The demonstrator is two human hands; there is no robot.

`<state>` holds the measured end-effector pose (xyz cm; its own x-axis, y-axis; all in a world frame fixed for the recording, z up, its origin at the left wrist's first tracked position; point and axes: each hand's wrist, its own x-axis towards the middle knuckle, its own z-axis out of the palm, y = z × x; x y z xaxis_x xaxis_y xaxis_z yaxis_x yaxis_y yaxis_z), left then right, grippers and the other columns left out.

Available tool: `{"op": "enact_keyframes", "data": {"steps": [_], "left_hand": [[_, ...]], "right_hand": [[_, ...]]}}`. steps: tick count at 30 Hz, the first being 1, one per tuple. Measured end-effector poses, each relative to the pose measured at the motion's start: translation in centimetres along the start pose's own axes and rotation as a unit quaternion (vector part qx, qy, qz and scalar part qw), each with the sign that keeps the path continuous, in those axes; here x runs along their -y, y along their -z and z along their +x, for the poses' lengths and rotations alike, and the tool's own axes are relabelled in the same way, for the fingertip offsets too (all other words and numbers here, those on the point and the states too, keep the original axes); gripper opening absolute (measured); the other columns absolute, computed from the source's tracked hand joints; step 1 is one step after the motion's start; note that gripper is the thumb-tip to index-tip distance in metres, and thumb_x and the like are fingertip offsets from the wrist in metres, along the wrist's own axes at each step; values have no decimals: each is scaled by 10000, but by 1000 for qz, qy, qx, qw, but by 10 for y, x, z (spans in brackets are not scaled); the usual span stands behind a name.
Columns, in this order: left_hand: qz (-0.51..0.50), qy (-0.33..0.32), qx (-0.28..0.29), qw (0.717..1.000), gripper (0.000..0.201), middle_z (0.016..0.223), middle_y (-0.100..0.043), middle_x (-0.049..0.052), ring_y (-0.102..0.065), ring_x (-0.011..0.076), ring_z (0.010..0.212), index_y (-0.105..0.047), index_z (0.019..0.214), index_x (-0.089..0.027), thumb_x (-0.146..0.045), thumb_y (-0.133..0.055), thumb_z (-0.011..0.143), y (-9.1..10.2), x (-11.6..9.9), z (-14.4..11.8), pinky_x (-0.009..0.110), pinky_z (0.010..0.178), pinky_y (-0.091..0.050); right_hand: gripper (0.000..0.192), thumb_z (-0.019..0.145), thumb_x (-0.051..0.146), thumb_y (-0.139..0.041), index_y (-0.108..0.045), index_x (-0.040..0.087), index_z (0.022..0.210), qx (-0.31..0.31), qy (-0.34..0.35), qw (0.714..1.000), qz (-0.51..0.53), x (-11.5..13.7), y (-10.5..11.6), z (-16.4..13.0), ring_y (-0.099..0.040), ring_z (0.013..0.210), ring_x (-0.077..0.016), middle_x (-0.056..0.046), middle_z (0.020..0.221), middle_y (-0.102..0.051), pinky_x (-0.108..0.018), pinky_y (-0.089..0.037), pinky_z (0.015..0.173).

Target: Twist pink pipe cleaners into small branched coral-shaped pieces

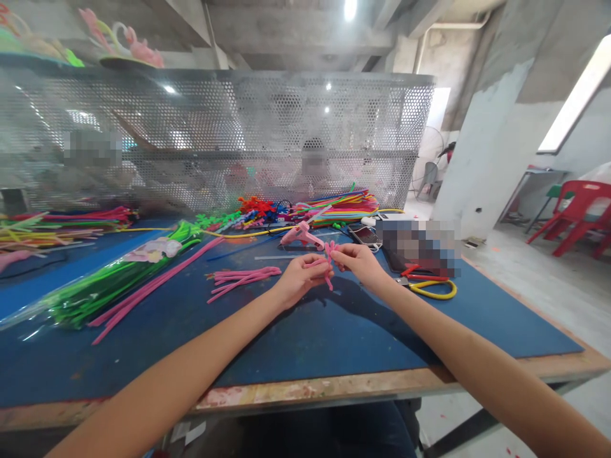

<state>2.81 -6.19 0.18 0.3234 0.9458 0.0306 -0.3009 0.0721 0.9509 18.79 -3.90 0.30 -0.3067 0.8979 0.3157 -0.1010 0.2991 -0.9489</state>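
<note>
Both hands meet over the blue table mat (pixel 296 343), pinching a small bent pink pipe cleaner (pixel 329 251). My left hand (pixel 305 277) is closed on its lower part, with one end poking out below the fingers. Thumb and fingertips of my right hand (pixel 356 261) are closed on its looped upper part. Just behind them lies a pink glue gun (pixel 300 235). Left of my left hand is a small bunch of short pink pipe cleaners (pixel 243 278), and longer pink pipe cleaners (pixel 157 286) stretch beyond it.
A plastic bag of green pipe cleaners (pixel 119 273) lies at the left. On the right are yellow-handled scissors (pixel 434 290), red-handled pliers (pixel 420 275) and a phone (pixel 365 236). Mixed coloured pipe cleaners (pixel 338 207) are piled before a perforated metal screen (pixel 267 127), with people behind it.
</note>
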Motion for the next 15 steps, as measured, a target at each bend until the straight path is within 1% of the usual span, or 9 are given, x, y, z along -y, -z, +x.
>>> {"op": "enact_keyframes", "data": {"steps": [5,8,11,13,15], "left_hand": [[-6,-18,31,999,283,662,-644,-4,-610,113,632,-577,736,-132,-212,-787,564,-1,0,-1,276,691,-484],[-15,5,40,999,281,672,-647,-1,-604,101,620,-596,776,-129,-185,-781,573,0,-1,-1,259,680,-485],[-29,34,60,997,262,662,-646,6,-599,92,602,-623,778,-113,-146,-777,569,1,-3,0,244,685,-488],[-38,36,60,997,274,681,-654,18,-610,101,619,-638,801,-107,-142,-777,567,1,-4,1,245,699,-490],[-48,24,38,998,301,719,-665,31,-626,123,662,-643,834,-109,-158,-778,569,1,-5,2,261,715,-494]], "right_hand": [[305,648,441,-659,-565,152,622,50,-2,999,2,3,-3,-2,-415,488,-71,43,536,-508,-225,-326,498],[304,658,442,-653,-554,157,617,61,18,998,-7,4,-4,-3,-426,505,-77,43,545,-503,-228,-340,510],[284,680,423,-645,-565,152,645,78,28,997,-12,3,-6,-4,-450,527,-80,35,575,-522,-227,-361,529],[274,698,421,-629,-563,155,684,70,24,997,6,2,-7,-4,-465,526,-80,31,590,-541,-226,-379,534],[271,712,427,-611,-547,166,744,44,18,999,23,-1,-7,-4,-480,522,-82,33,607,-552,-227,-400,535]]}}
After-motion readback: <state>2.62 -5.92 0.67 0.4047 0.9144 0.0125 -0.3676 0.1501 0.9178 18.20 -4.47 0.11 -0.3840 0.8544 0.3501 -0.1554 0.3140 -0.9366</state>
